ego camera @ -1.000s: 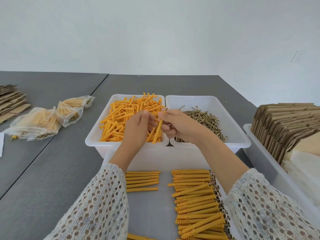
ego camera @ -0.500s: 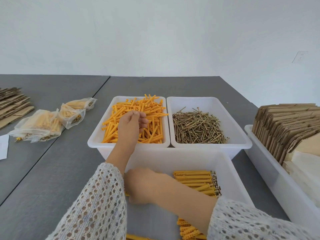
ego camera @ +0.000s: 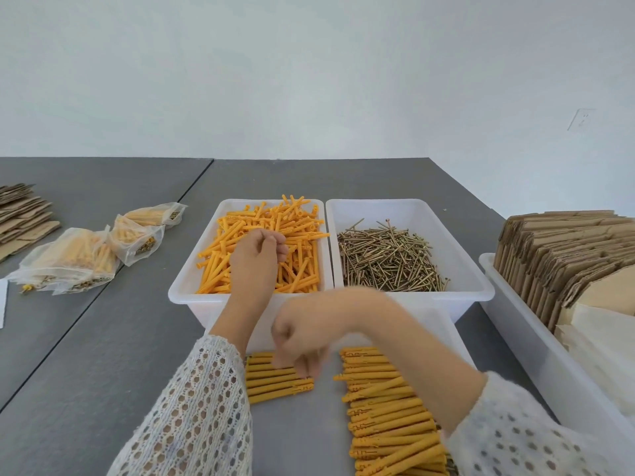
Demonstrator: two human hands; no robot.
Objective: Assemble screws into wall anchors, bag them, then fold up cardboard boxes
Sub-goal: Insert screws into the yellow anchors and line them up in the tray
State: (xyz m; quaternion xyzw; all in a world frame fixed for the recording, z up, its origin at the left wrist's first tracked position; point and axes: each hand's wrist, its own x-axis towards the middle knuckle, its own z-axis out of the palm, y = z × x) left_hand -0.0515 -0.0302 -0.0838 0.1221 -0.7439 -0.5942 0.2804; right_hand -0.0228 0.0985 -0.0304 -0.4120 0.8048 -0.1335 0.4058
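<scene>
Since a second ago the right hand (ego camera: 302, 341) has dropped from up by the bins to the short row of finished anchors (ego camera: 278, 377) at lower centre, so I'd guess it's laying down the one it just screwed together. It's motion-blurred; the fingers look curled with the tips touching the top of that row, but I honestly can't tell if they're pinching anything.

Meanwhile the left hand (ego camera: 257, 250) sits over the bin of loose orange anchors (ego camera: 302, 235) in the middle of the frame, fingers loosely bunched just above the pile. Looks like it's fishing for the next one, though I can't see one actually in its grip.

Layout makes sense: the screw bin (ego camera: 388, 259) is right beside the anchor bin, one per hand, and the finished pieces get lined up in neat rows in the front tray (ego camera: 443, 321). The longer finished row (ego camera: 388, 407) is at lower right, probably for easy counting before bagging.

Filled bags (ego camera: 86, 255) sit at the left, flat cardboard (ego camera: 556, 249) stands in a bin on the right, not folded yet.
</scene>
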